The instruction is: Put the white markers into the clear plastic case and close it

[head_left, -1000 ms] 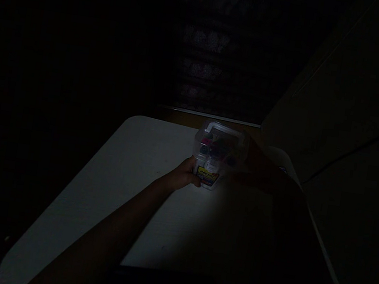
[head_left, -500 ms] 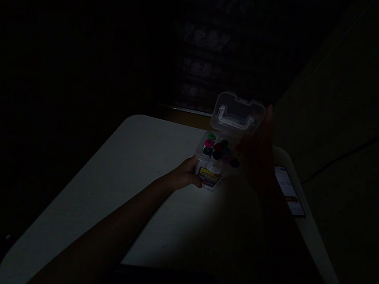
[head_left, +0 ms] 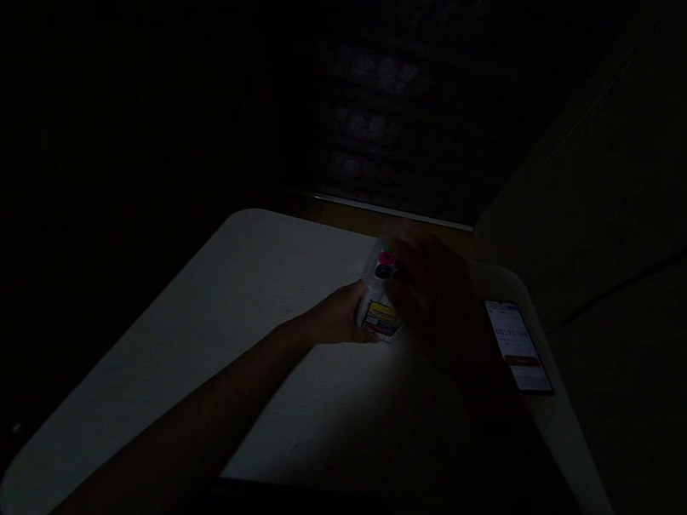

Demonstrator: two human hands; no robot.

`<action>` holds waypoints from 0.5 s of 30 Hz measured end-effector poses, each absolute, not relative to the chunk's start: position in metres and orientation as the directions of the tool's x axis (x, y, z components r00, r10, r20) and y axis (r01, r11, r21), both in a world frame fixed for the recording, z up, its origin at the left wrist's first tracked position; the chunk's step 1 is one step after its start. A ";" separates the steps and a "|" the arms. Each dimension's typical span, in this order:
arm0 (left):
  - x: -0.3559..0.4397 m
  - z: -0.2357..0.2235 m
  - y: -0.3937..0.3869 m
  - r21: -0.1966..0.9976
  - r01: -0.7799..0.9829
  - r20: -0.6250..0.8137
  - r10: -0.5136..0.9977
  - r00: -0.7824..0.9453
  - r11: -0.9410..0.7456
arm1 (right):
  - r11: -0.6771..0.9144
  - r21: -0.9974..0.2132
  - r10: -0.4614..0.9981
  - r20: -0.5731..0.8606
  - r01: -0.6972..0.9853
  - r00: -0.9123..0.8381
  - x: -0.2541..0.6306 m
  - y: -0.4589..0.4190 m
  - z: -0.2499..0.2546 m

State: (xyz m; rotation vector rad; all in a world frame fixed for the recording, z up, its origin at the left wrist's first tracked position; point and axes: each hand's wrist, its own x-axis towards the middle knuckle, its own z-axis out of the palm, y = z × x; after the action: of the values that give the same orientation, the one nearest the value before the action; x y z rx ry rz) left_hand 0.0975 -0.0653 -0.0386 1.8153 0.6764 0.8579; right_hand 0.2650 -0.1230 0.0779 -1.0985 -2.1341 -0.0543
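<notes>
The scene is very dark. A small clear plastic box [head_left: 380, 308] of markers with coloured caps stands on a white table [head_left: 228, 335]. My left hand [head_left: 338, 319] grips the box's left side near its yellow label. My right hand [head_left: 433, 301] reaches over the open top of the box and covers most of the markers; its fingers are dark and blurred, so I cannot tell what they hold. The box's lid is hidden behind that hand.
A phone [head_left: 517, 345] with a lit screen lies on the table's right edge, just right of my right wrist. A dark flat object [head_left: 300, 505] lies at the near edge. A wall rises on the right; the surroundings are black.
The lid was shut, then my right hand swung it up open. Now that hand has dropped down over the markers, hiding the lid. My left hand kept its grip.
</notes>
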 end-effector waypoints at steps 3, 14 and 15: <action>0.095 -0.036 -0.064 0.965 0.055 0.181 0.808 0.561 -0.255 | 0.643 -0.217 0.663 0.637 0.734 -0.393 0.259 -0.128 0.082; 0.070 -0.025 -0.048 0.864 -0.498 0.161 0.978 0.136 -0.073 | 0.385 -0.804 0.828 0.518 0.452 0.216 0.283 -0.068 0.015; 0.070 -0.024 -0.047 0.839 -0.536 0.168 0.982 0.090 -0.094 | 0.365 -0.821 0.830 0.501 0.438 0.245 0.282 -0.063 0.003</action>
State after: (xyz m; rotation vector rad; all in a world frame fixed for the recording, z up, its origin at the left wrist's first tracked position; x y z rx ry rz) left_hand 0.0696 -0.0469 -0.0245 0.9400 0.6289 1.4213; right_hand 0.2822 -0.0626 0.0032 -1.2567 -1.3814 0.3964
